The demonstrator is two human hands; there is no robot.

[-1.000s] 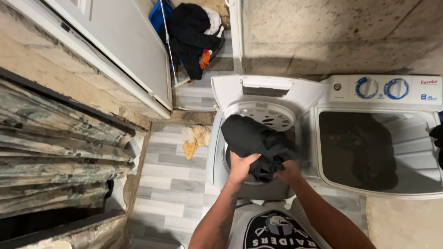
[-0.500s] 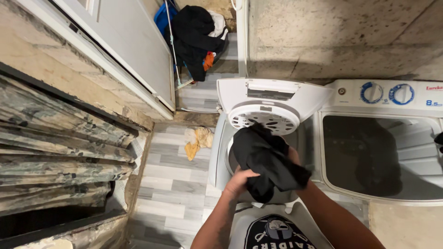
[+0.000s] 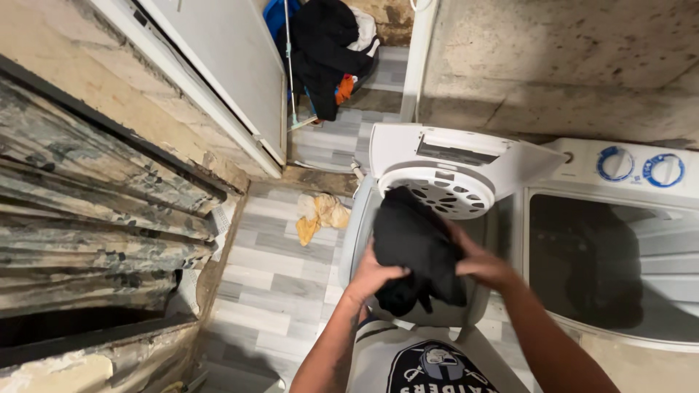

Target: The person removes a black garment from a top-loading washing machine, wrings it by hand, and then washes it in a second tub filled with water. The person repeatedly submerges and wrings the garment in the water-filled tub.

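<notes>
Black garment [image 3: 416, 247] between both hands [image 3: 429, 269]

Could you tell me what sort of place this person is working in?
Probably a home laundry corner. A white twin-tub washing machine stands on grey plank flooring, both hands hold a black garment over its spin tub, and a pile of dark clothes lies by the doorway.

Two hands [image 3: 426, 269], one black garment [image 3: 415, 247], two blue dials [image 3: 641, 166]
</notes>
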